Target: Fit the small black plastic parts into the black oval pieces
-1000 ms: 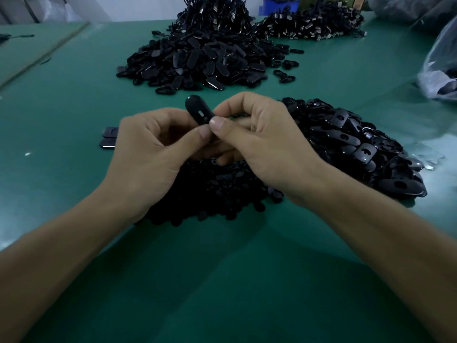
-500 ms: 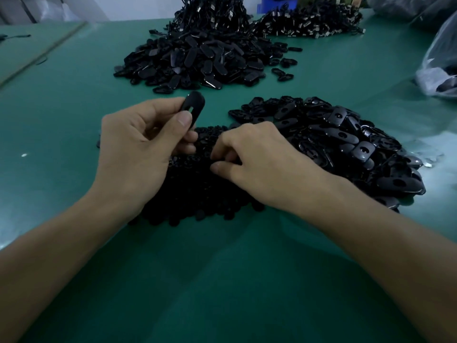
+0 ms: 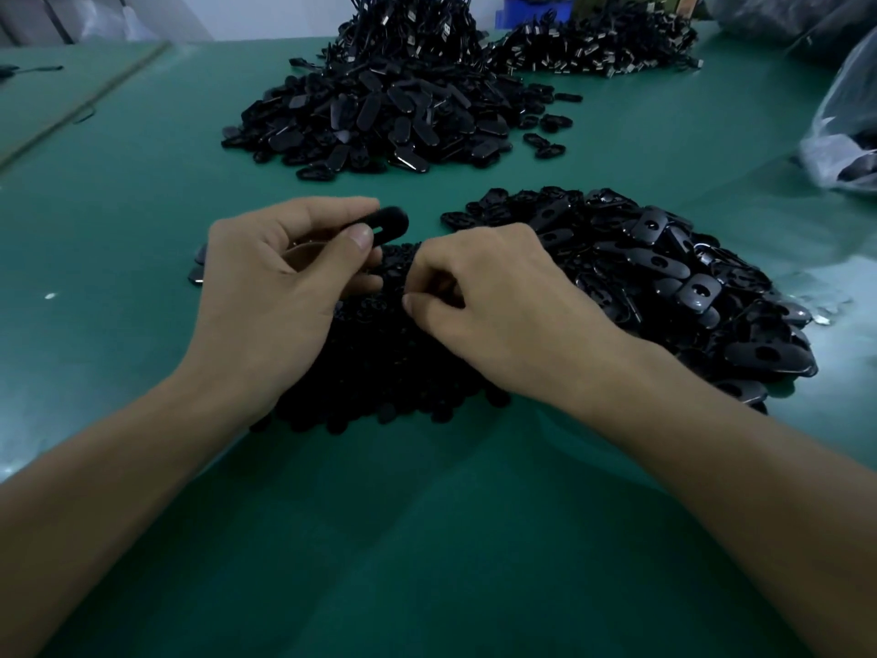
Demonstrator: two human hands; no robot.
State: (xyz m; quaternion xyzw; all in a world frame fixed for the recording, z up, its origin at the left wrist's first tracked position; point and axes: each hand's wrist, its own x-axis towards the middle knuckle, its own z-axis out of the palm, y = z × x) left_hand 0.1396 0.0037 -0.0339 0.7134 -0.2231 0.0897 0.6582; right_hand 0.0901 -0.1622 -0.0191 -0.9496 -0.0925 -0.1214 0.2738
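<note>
My left hand [image 3: 280,296] holds a black oval piece [image 3: 387,225] with a slot in it, pinched between thumb and fingers above the table. My right hand [image 3: 493,311] is down on the heap of small black plastic parts [image 3: 379,372] in front of me, fingers curled at the heap's top; whether it has a part between its fingertips cannot be seen. A pile of black oval pieces [image 3: 664,282] with holes lies just right of my right hand.
The green table [image 3: 427,539] carries a further heap of black oval pieces [image 3: 379,121] at the back and a stack of parts with metal ends [image 3: 593,45] behind it. A clear plastic bag [image 3: 844,130] sits at the right edge. Two loose pieces [image 3: 198,268] lie left.
My right hand has left the oval piece and dropped onto the heap of small parts. The left hand keeps the oval piece, now turned flatter.
</note>
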